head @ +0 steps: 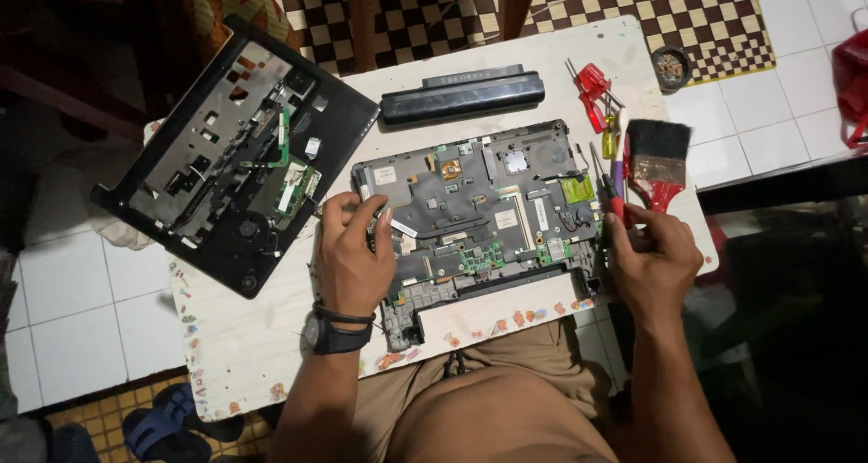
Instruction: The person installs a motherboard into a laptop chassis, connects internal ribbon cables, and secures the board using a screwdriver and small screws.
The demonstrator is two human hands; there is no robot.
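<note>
An opened laptop base (479,214) with its bare circuit board lies in the middle of a small white table (262,327). My left hand (353,250), with a black wristwatch, rests on the base's left edge, fingers curled onto it. My right hand (653,259) is at the base's right edge, closed around a red-handled screwdriver (615,196) whose shaft points up and away from me.
The removed black top cover (235,155) lies at the table's left, overhanging it. A black battery (463,94) sits at the back. Red screwdrivers (592,90), a yellow one and a red-handled brush (658,160) lie at the right. A small round dish (671,65) sits on the floor.
</note>
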